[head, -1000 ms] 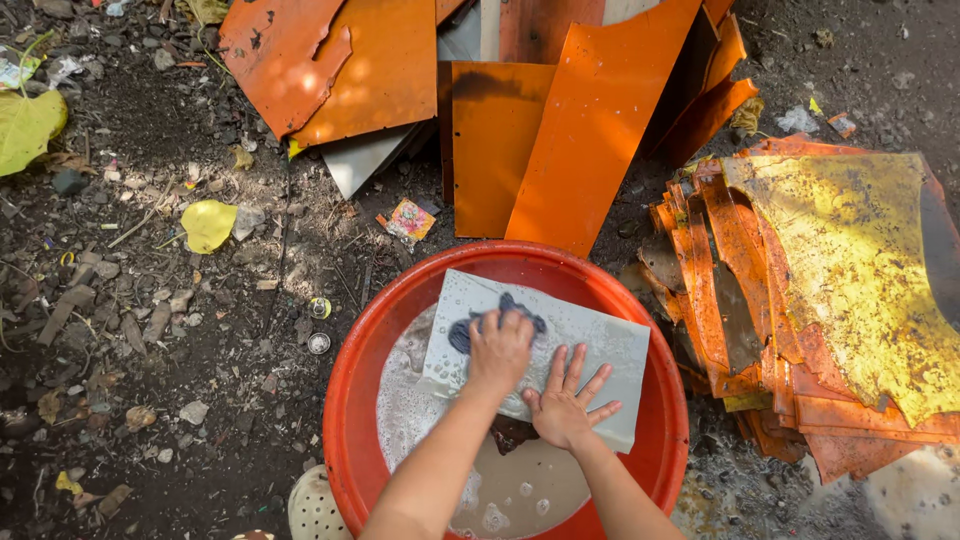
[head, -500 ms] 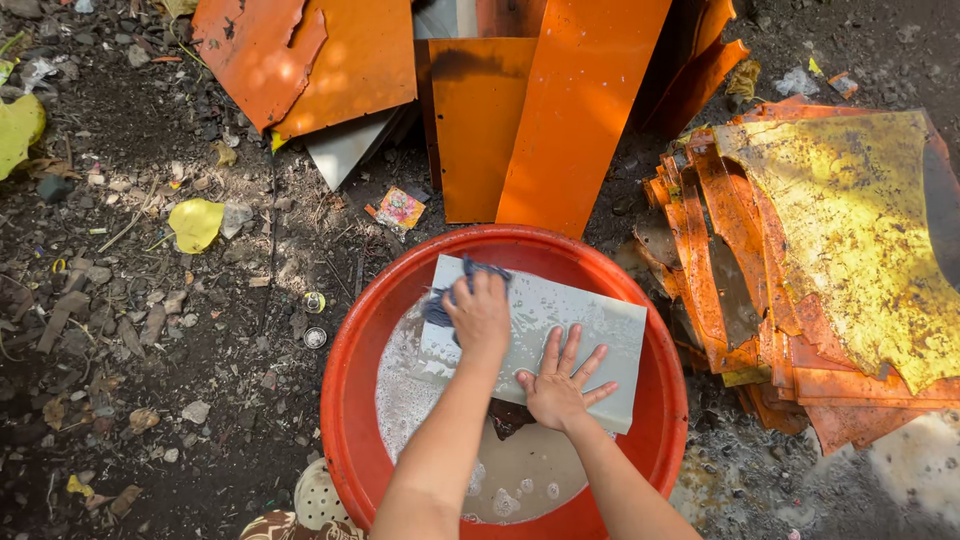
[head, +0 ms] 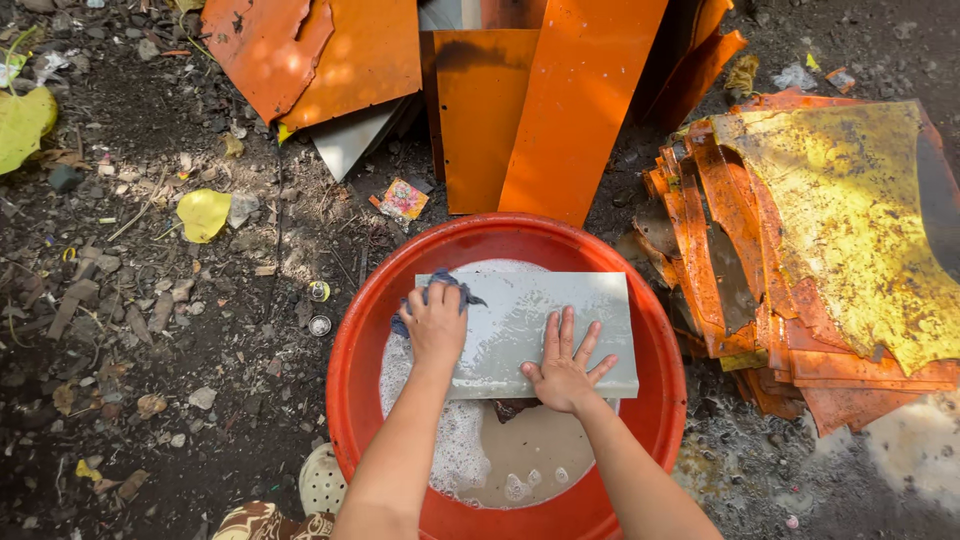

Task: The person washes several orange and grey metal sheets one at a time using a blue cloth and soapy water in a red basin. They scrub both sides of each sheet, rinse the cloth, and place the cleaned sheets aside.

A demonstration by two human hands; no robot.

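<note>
1. Low in the middle of the frame, a pale grey rectangular panel [head: 545,330] lies flat across a red plastic basin [head: 350,350], wet and soapy, its long edges running left to right.
2. At the panel's upper left corner the left hand [head: 435,325] is closed around a dark blue rag [head: 440,288], pressing it onto the surface. Half a second ago that hand was slightly lower on the sheet; the wiping stroke has travelled up to the corner.
3. Just right of it, the right hand [head: 565,365] lies flat with fingers spread wide on the panel's lower edge, gripping nothing, and has barely shifted.
4. Below the panel the basin holds murky, foamy water [head: 500,455].
5. The panel's right end reaches close to the basin's rim; its near edge hangs over the water, with open room below.
6. Outward, upright orange sheets [head: 560,110] stand at upper centre, a stack of rusted, yellow-stained sheets [head: 830,250] fills the right, and littered dirt ground [head: 150,330] spreads to the left.
</note>
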